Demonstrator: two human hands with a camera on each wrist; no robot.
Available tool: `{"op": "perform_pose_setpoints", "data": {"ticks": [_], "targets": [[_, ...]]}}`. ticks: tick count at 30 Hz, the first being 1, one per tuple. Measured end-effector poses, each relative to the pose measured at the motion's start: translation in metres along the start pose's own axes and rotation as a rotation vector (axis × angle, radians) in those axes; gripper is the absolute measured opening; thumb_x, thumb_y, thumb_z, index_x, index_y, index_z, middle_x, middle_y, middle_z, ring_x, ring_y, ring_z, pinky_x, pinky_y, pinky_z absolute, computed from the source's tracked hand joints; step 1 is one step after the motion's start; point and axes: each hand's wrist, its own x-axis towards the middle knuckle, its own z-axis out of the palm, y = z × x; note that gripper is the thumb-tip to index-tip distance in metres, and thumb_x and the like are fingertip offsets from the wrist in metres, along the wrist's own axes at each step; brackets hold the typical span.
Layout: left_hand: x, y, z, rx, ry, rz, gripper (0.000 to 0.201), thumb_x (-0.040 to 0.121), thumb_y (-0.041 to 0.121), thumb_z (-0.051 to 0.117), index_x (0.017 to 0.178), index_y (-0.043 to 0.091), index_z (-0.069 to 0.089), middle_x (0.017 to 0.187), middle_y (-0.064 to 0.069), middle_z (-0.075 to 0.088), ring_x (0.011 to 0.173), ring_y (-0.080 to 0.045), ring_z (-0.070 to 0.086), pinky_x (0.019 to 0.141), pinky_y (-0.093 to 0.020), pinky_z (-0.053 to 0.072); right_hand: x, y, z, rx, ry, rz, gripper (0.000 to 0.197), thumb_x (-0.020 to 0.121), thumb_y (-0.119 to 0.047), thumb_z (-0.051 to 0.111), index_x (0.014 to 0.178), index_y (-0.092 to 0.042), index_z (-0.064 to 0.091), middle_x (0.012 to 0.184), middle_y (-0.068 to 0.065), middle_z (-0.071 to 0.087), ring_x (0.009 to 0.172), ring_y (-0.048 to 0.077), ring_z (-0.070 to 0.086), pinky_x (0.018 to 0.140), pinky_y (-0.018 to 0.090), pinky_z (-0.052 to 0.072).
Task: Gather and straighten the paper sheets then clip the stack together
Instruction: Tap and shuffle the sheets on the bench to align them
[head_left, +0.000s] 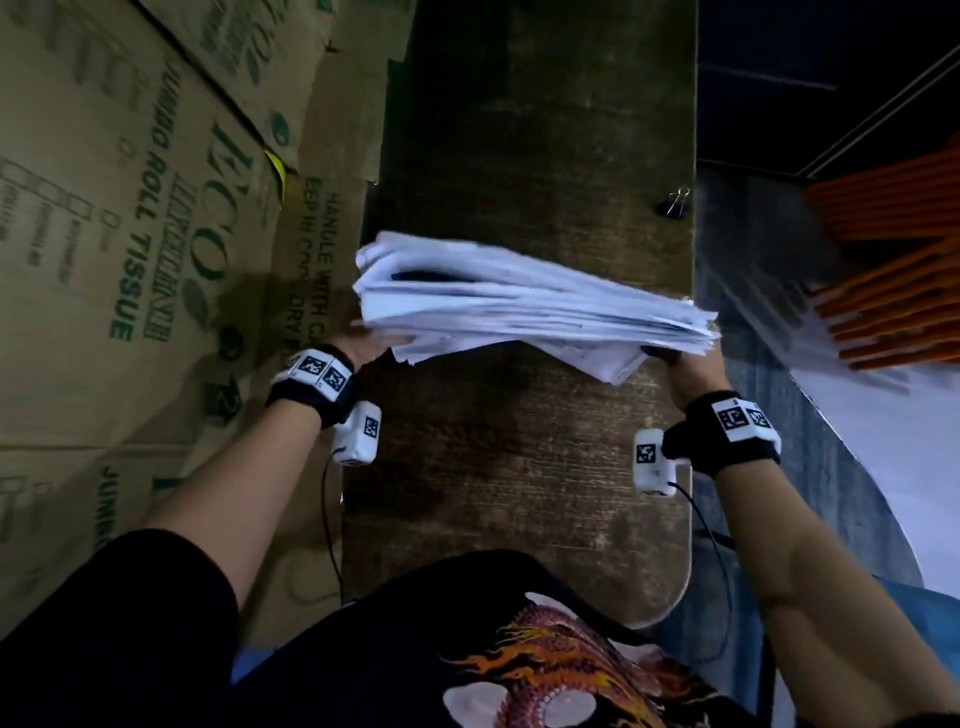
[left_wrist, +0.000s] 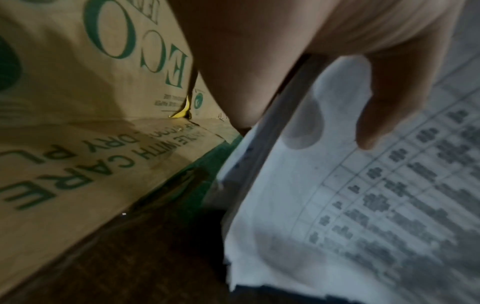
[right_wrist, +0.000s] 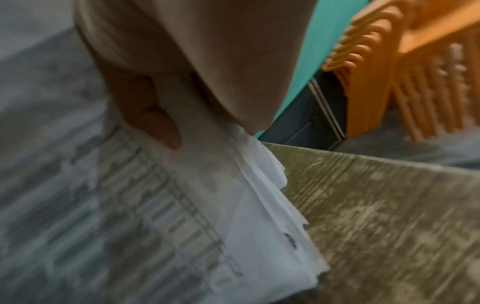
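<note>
A thick, uneven stack of white printed paper sheets (head_left: 530, 306) is lifted above the narrow wooden table (head_left: 519, 467), its edges ragged. My left hand (head_left: 371, 343) grips the stack's left end, thumb and fingers pinching the sheets (left_wrist: 337, 185). My right hand (head_left: 685, 364) grips the right end, fingers curled over the printed sheets (right_wrist: 182, 205). A black binder clip (head_left: 675, 202) with silver handles lies on the table near its right edge, beyond the stack.
Brown cardboard boxes (head_left: 130, 234) with green print stand against the table's left side. Orange slatted chairs (head_left: 893, 291) are stacked at the right, past the table edge. The table's rounded near end sits by my torso.
</note>
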Motion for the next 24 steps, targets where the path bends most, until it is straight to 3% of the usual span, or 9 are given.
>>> {"op": "perform_pose_setpoints", "data": {"ticks": [2,6,8,10,13,17,19,21,24], "targets": [[0.001,0.011,-0.001,-0.090,-0.056,0.204,0.056,0.073,0.019,0.079,0.123,0.015,0.055,0.126,0.003,0.050,0.117,-0.014,0.047,0.107,-0.032,0.035,0.000,-0.005,-0.003,0.035,-0.027,0.017,0.041,0.068,0.005,0.068,0.094,-0.025,0.062,0.085,-0.024,0.071,0.081,-0.008,0.061,0.078,0.021,0.049],[0.003,0.022,0.013,-0.066,-0.016,0.169,0.045,0.072,0.019,0.078,0.113,0.010,0.064,0.123,-0.010,0.062,0.111,-0.020,0.057,0.093,-0.029,0.045,0.001,0.010,0.006,0.058,0.017,0.075,0.040,0.058,-0.004,0.068,0.091,-0.025,0.064,0.085,-0.017,0.072,0.086,0.005,0.063,0.082,0.036,0.050],[0.002,0.028,0.031,-0.171,0.120,0.152,0.030,0.079,0.012,0.074,0.107,0.009,0.065,0.117,-0.011,0.065,0.100,-0.013,0.058,0.080,-0.021,0.044,0.000,0.005,0.021,0.073,0.053,0.120,0.041,0.065,-0.004,0.070,0.101,-0.023,0.063,0.099,-0.008,0.070,0.095,0.016,0.064,0.090,0.040,0.052],[-0.010,0.041,0.041,-0.287,0.266,0.192,0.028,0.078,0.013,0.075,0.102,0.019,0.062,0.108,-0.004,0.065,0.096,-0.012,0.060,0.079,-0.022,0.043,0.000,-0.006,0.030,0.071,0.078,0.111,0.029,0.073,0.002,0.066,0.097,-0.015,0.064,0.095,0.002,0.069,0.093,0.021,0.064,0.087,0.042,0.054],[-0.019,0.048,0.042,-0.388,0.357,0.285,0.032,0.075,0.012,0.076,0.103,0.017,0.062,0.102,-0.001,0.065,0.094,-0.012,0.062,0.082,-0.025,0.047,-0.004,-0.027,0.030,0.071,0.103,0.011,0.021,0.078,0.009,0.062,0.092,-0.006,0.066,0.076,-0.012,0.071,0.078,0.010,0.063,0.072,0.029,0.053],[-0.028,0.034,0.032,-0.466,0.381,0.386,0.053,0.068,0.030,0.080,0.113,0.009,0.061,0.115,-0.002,0.067,0.104,-0.011,0.065,0.090,-0.025,0.051,-0.022,-0.039,0.022,0.147,0.151,-0.135,0.030,0.079,0.011,0.065,0.096,-0.014,0.066,0.085,-0.020,0.073,0.084,0.000,0.065,0.075,0.020,0.051],[-0.033,0.021,0.032,-0.431,0.297,0.340,0.039,0.075,0.021,0.077,0.110,0.013,0.061,0.114,0.001,0.064,0.106,-0.012,0.062,0.091,-0.024,0.049,-0.027,-0.029,0.017,0.127,0.139,-0.086,0.037,0.075,0.011,0.067,0.099,-0.017,0.066,0.090,-0.021,0.072,0.088,0.000,0.065,0.079,0.021,0.050],[-0.035,0.011,0.031,-0.379,0.193,0.250,0.030,0.080,0.011,0.073,0.108,0.014,0.063,0.111,0.000,0.064,0.111,-0.019,0.060,0.095,-0.031,0.046,-0.025,-0.008,0.012,0.079,0.089,-0.028,0.041,0.070,0.005,0.069,0.109,-0.005,0.064,0.093,-0.020,0.072,0.090,-0.002,0.065,0.081,0.019,0.050],[-0.023,0.000,0.018,-0.171,0.056,0.112,0.045,0.086,0.014,0.067,0.128,0.005,0.054,0.133,-0.010,0.055,0.125,-0.027,0.050,0.109,-0.042,0.037,-0.019,0.000,0.010,0.010,0.074,0.005,0.047,0.076,-0.008,0.067,0.120,0.004,0.055,0.107,-0.001,0.071,0.093,-0.010,0.060,0.088,0.016,0.049]]}}
